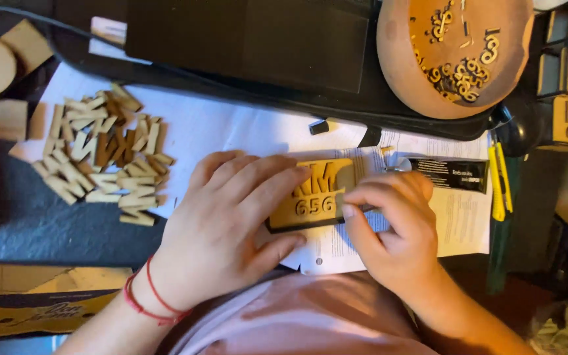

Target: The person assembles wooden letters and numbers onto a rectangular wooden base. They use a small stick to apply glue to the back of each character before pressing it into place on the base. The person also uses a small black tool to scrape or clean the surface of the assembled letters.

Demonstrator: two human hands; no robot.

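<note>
In the head view we see both our hands on a small wooden plaque (317,194) that lies flat on white printed papers (461,223), near the middle of the table. The plaque is rectangular, light brown, with raised letters and numbers glued on its face.

Our left hand (225,230) rests on the left end of the plaque. Its fingers are spread and lie flat, the fingertips press on the top of the plaque, and the thumb touches the lower edge. It is not closed around anything. On this wrist there is a red string bracelet (149,302).

Our right hand (396,230) is at the right end of the plaque. The index finger and thumb are bent together at the plaque's right edge, near the last number. We cannot tell if they pinch a small piece there.

To the left, well apart from the hands, lies a pile of wooden letters (103,158). At the top right stands a round brown bowl (396,59) with small wooden numbers inside. Just beside the right hand lies a black glue tube (451,172), and further right a yellow cutter knife (497,184).
</note>
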